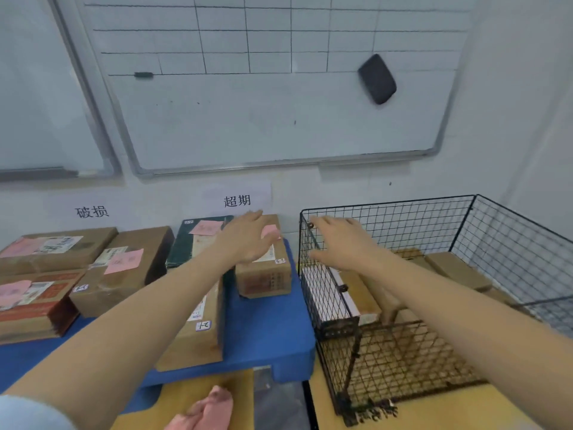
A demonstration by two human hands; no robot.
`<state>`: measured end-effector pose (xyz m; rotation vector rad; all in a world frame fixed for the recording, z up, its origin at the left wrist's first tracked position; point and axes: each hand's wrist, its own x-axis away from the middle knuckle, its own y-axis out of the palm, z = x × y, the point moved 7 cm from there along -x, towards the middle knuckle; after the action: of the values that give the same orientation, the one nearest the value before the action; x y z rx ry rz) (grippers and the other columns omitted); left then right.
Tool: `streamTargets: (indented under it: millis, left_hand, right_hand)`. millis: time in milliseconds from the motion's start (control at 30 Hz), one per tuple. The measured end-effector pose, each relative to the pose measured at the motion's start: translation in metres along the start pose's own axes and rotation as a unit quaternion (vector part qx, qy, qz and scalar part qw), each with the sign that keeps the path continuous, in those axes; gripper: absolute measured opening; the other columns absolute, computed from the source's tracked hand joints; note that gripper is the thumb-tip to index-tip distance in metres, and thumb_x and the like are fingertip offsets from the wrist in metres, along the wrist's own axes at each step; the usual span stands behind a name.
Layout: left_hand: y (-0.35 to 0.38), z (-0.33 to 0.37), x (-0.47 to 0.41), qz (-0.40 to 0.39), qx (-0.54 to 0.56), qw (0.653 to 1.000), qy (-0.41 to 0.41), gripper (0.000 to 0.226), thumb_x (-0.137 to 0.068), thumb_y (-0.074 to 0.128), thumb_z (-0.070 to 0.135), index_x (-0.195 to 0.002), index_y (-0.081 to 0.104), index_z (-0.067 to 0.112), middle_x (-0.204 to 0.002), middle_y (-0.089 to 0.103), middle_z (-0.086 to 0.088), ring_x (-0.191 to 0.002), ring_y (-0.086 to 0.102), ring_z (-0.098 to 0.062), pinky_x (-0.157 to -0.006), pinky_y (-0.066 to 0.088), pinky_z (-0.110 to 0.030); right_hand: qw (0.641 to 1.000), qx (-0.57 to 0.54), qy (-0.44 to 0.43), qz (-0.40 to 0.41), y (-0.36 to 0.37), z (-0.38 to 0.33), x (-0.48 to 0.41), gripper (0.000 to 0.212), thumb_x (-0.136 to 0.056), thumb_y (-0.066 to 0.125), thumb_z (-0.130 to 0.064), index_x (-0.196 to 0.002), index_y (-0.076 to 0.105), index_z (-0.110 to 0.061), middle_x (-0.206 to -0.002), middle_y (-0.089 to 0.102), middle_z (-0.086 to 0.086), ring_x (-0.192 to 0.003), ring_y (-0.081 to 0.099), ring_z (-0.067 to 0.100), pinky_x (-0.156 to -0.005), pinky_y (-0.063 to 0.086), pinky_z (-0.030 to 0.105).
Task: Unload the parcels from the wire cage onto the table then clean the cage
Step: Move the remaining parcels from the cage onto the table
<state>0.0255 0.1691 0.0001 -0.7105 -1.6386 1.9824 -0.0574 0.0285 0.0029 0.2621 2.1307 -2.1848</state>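
Observation:
The black wire cage (387,203) stands at the right on a yellow table. Inside it lie a white-sided box (325,294) against the left wall and brown parcels (455,270) toward the back. My right hand (338,240) hovers over the cage's left wall, fingers spread, holding nothing. My left hand (248,240) rests flat on top of a small brown parcel (263,277) on the blue platform (269,333). A long brown parcel (198,333) and a dark green parcel (181,246) lie beside it, partly hidden by my left forearm.
More brown parcels with pink notes (124,268) fill the platform's left side. A pink cloth (204,411) lies on the yellow table at the bottom edge. A whiteboard (279,119) with a black eraser (376,79) hangs on the wall behind.

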Motion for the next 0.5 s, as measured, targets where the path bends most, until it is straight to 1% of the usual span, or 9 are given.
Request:
streamTargets:
  millis: [133, 233, 300, 400, 500]
  left_hand:
    - [0.007, 0.069, -0.048, 0.004, 0.025, 0.999, 0.026, 0.061, -0.099, 0.031, 0.048, -0.152, 0.019, 0.02, -0.159, 0.01, -0.008, -0.147, 0.007, -0.021, -0.119, 0.008, -0.034]
    - [0.023, 0.129, -0.088, -0.008, 0.02, 0.999, 0.05, 0.062, -0.099, 0.03, 0.05, -0.152, 0.017, 0.019, -0.159, 0.01, -0.007, -0.147, 0.007, -0.021, -0.119, 0.008, -0.034]
    - [0.041, 0.165, -0.116, -0.027, 0.004, 0.998, 0.057, 0.062, -0.099, 0.03, 0.049, -0.152, 0.017, 0.02, -0.16, 0.01, -0.006, -0.147, 0.008, -0.021, -0.119, 0.008, -0.036]
    - [0.071, 0.206, -0.158, -0.071, -0.041, 0.995, 0.054, 0.063, -0.099, 0.029, 0.05, -0.152, 0.017, 0.018, -0.159, 0.013, -0.005, -0.147, 0.01, -0.021, -0.119, 0.01, -0.039]
    - [0.097, 0.229, -0.19, -0.117, -0.016, 0.993, 0.028, 0.064, -0.098, 0.033, 0.051, -0.151, 0.018, 0.018, -0.159, 0.017, -0.004, -0.146, 0.014, -0.021, -0.119, 0.015, -0.04]
  right_hand:
    - [0.998, 0.026, 0.051, -0.014, -0.001, 0.101, 0.012, 0.076, -0.092, 0.053, -0.046, -0.153, 0.016, -0.018, -0.152, 0.035, 0.006, -0.138, 0.035, 0.025, -0.114, 0.025, 0.042]
    - [0.995, 0.042, 0.083, -0.042, 0.011, 0.182, 0.022, 0.077, -0.092, 0.053, -0.045, -0.152, 0.015, -0.018, -0.151, 0.037, 0.005, -0.137, 0.037, 0.025, -0.114, 0.026, 0.042]
    - [0.992, 0.052, 0.095, -0.065, 0.024, 0.231, 0.026, 0.076, -0.091, 0.053, -0.046, -0.151, 0.017, -0.018, -0.148, 0.04, 0.005, -0.135, 0.038, 0.024, -0.113, 0.027, 0.043]
    - [0.99, 0.048, 0.093, -0.099, 0.049, 0.293, 0.029, 0.075, -0.091, 0.052, -0.045, -0.151, 0.018, -0.016, -0.149, 0.038, 0.006, -0.137, 0.035, 0.025, -0.113, 0.023, 0.043]
    - [0.986, 0.042, 0.082, -0.138, 0.075, 0.334, 0.028, 0.077, -0.09, 0.051, -0.046, -0.152, 0.017, -0.015, -0.152, 0.034, 0.009, -0.139, 0.033, 0.027, -0.114, 0.023, 0.045]
